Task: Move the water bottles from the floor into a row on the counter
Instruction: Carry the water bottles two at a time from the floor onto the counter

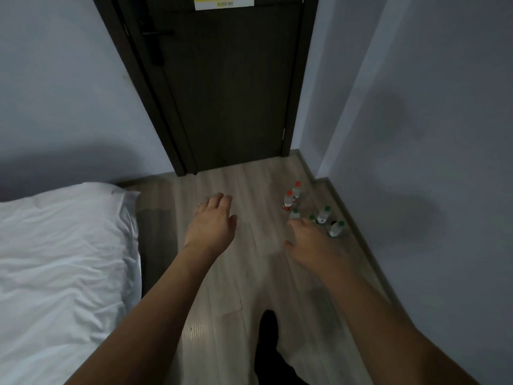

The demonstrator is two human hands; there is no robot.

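A: Head view, looking down at a pale wood-plank floor (222,190). Where are the water bottles (311,211)?

B: Clustered upright on the floor near the right wall's skirting, by the corner beyond the dark door (230,93). I can make out 2 with red caps (289,193) farther back, standing just beside each other, and about 4 with green caps (327,208) nearer. 1 of those is partly hidden behind the right hand, so the count is uncertain.

A: How do they look?

B: Small, clear plastic, cylindrical, with white labels; the red-capped pair show a red band low on the body. Print is too blurred to read.

A: And the hands?

B: Both reach forward, palms down, holding nothing. The left hand (212,219) hangs over bare floor with fingers loosely bent, well apart from the bottles. The right hand (311,243) is motion-blurred, fingers spread and relaxed, overlapping the green-capped group in the picture; whether it touches any I cannot tell.

A: Anything else?

B: A bed (55,259) with wrinkled white linen on the left, smooth grey-blue walls, a yellow-and-white notice (224,1) on the door, and a dark shoe (268,329) at the bottom.
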